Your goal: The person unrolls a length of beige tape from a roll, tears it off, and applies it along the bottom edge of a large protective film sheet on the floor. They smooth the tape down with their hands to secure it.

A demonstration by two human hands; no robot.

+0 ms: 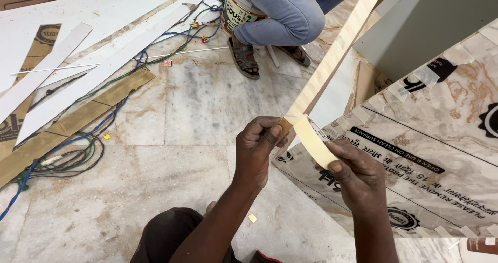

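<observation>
- Nearest the camera, a bent knee (166, 232) in dark cloth sits low over the marble floor (155, 154), with a small gold scrap (252, 218) beside it.
- The left hand (257, 149) is clenched on a long cream strip (337, 50), thumb and fingers pinching its lower end where a brown backing shows.
- The right hand (355, 172) grasps a short peeled flap (313, 141) of the same strip, curled over and pinched between thumb and forefinger.
- Strip and flap meet between the two hands, just above the edge of a marble-patterned sheet (446, 154) that slopes up to the right under a printed protective film.
- Judging by the flap, only the first bit of the strip has been split from its backing; the rest, running up and away to the top edge of the view, looks unpeeled.
- Left of the hands, a tangle of blue and green wires (78, 149) lies on the floor across gold-brown strips (78, 117).
- Further off, long white strips (98, 71) lie slantwise, with more wires trailing toward the top.
- At the far side another person (290, 11) squats in jeans and sandals, a white bucket (236, 11) just behind their leg.
- A pale panel (425, 24) stands at the upper right.
</observation>
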